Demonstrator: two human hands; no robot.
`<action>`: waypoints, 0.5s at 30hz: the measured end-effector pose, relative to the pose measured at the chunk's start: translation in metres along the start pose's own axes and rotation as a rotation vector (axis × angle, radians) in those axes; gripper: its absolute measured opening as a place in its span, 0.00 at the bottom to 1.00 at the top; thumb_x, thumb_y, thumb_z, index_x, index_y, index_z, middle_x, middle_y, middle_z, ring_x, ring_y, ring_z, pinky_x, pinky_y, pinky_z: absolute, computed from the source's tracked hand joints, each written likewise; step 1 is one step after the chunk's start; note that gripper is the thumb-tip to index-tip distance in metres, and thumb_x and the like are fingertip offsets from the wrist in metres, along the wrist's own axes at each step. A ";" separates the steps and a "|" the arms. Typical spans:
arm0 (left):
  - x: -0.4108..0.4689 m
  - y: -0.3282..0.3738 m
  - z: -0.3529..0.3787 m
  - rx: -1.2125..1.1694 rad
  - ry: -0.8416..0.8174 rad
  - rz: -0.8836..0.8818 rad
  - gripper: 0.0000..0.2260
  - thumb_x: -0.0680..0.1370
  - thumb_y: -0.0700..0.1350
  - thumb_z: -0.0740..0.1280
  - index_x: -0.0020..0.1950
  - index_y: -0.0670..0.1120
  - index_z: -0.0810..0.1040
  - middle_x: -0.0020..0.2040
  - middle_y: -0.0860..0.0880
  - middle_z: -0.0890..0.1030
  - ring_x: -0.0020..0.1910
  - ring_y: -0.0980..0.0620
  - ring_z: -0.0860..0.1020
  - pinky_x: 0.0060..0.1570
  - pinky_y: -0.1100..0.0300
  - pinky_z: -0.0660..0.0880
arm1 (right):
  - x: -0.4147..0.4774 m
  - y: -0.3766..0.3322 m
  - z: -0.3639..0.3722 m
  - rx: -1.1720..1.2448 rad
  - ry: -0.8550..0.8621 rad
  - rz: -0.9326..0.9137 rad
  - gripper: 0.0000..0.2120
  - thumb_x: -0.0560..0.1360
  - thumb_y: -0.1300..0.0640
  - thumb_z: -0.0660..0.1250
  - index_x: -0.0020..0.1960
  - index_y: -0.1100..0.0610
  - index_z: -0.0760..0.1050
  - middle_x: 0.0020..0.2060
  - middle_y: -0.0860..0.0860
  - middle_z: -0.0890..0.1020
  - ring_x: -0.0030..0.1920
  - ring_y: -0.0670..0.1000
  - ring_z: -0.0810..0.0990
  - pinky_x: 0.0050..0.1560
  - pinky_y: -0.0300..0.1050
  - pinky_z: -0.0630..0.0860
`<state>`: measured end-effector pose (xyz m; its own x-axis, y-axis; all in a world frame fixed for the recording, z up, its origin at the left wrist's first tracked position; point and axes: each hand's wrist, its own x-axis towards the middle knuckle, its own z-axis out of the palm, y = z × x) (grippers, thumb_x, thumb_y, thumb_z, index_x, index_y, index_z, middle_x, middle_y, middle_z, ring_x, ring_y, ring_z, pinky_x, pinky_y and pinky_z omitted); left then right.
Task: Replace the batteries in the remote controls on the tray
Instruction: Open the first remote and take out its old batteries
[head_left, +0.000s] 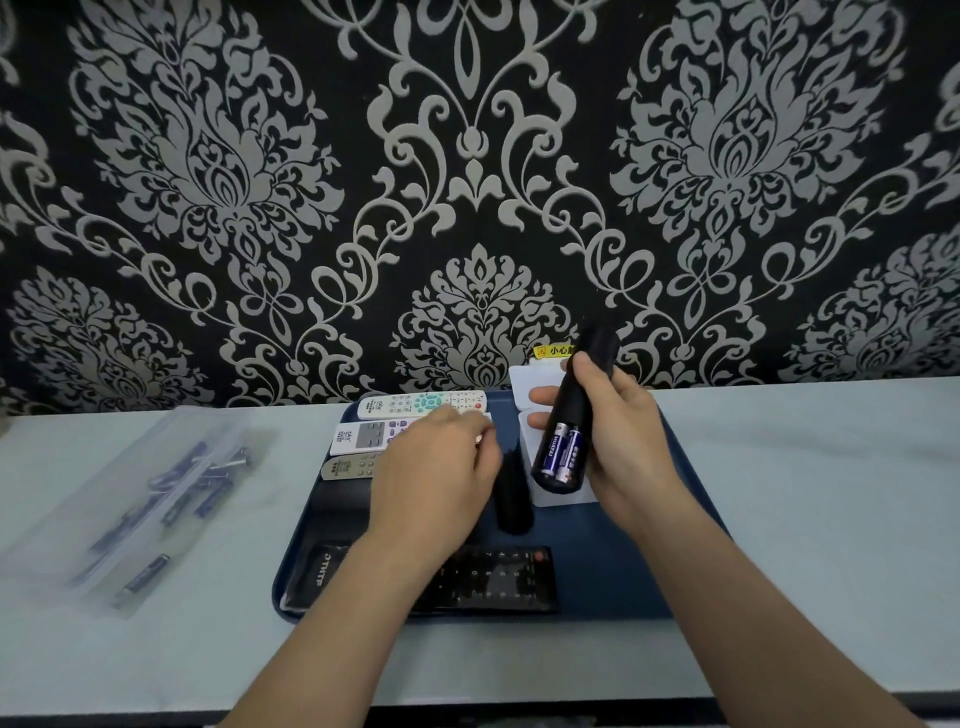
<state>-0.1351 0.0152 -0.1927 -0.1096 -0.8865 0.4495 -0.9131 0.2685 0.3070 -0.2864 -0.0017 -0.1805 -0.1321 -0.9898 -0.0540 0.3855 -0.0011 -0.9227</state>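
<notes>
Two blue cylindrical batteries (560, 451) sit in the black plastic remote (571, 415) clamped by the right hand (621, 431), while the left hand (436, 467) hovers, fingers loosely curled, above the dark blue tray (613, 561).

Tabletop (779, 519): pale grey-blue, smooth, running the full width of the view; far edge meets a black wall with silver ornament. Near edge shows a dark strip below it.

Directly on the tabletop:
- Tray (623, 571), dark blue, rounded corners, at centre, its far rim close to the wall.
- Plastic bags (130, 493), clear, left of the tray and apart from it, lying at a slant from far right to near left. Inside them, loose batteries (208, 483), dark blue with metal ends; one battery (148, 574) lies alone toward the near end.

Right portion of tabletop: bare surface only.
</notes>
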 end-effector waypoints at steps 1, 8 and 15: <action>0.000 0.005 -0.004 -0.191 0.056 0.003 0.06 0.78 0.49 0.64 0.46 0.51 0.81 0.41 0.53 0.80 0.39 0.52 0.76 0.39 0.56 0.73 | -0.001 0.000 0.000 0.002 -0.002 -0.008 0.10 0.80 0.51 0.64 0.55 0.56 0.77 0.42 0.58 0.86 0.37 0.53 0.84 0.44 0.47 0.81; -0.004 0.027 -0.008 -1.056 -0.321 -0.342 0.08 0.75 0.38 0.71 0.51 0.47 0.77 0.33 0.47 0.81 0.29 0.51 0.80 0.30 0.61 0.76 | -0.006 -0.003 0.007 -0.021 -0.018 -0.064 0.14 0.78 0.48 0.66 0.48 0.59 0.80 0.37 0.54 0.83 0.36 0.49 0.82 0.35 0.40 0.79; -0.005 0.030 -0.011 -1.143 -0.309 -0.318 0.16 0.73 0.33 0.71 0.55 0.47 0.72 0.38 0.43 0.84 0.31 0.47 0.80 0.32 0.60 0.78 | -0.011 -0.007 0.011 -0.021 -0.061 0.108 0.21 0.80 0.43 0.61 0.49 0.60 0.79 0.34 0.51 0.81 0.28 0.47 0.78 0.26 0.40 0.74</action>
<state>-0.1581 0.0321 -0.1769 -0.1750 -0.9833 0.0504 -0.0634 0.0623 0.9960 -0.2777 0.0081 -0.1690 -0.0345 -0.9909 -0.1302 0.3753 0.1079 -0.9206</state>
